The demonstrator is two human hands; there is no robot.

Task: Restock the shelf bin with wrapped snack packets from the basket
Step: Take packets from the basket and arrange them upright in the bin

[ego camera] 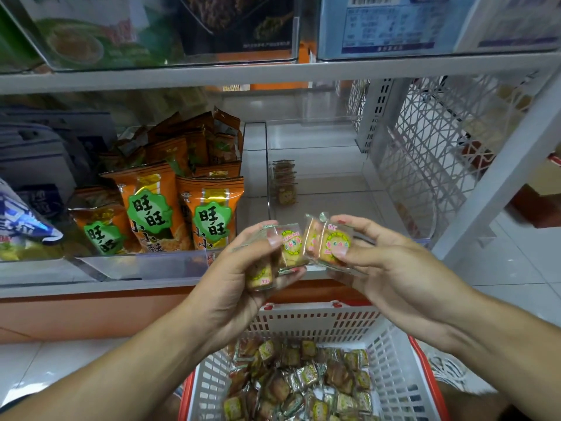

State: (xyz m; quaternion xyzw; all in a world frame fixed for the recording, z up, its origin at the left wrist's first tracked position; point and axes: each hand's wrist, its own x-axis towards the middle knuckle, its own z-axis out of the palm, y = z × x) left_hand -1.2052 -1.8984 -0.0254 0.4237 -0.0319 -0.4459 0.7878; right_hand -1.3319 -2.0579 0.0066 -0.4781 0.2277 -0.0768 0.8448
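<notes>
My left hand [239, 278] grips several small clear-wrapped snack packets [287, 249] with yellow-green labels. My right hand [382, 262] holds two more such packets [329, 243] between thumb and fingers. Both hands hover side by side in front of the clear shelf bin [321, 189], just above the shelf edge. Inside that bin a short row of the same packets [284, 183] stands against its left wall; the rest of it is bare. Below my hands the white basket with a red rim [318, 320] holds a heap of wrapped packets [300, 381].
Orange snack bags [179, 208] fill the bin to the left. A blue-and-white bag [21, 220] lies at far left. An upper shelf [273, 71] with boxes hangs overhead. A white lattice side panel [431, 153] closes the shelf on the right.
</notes>
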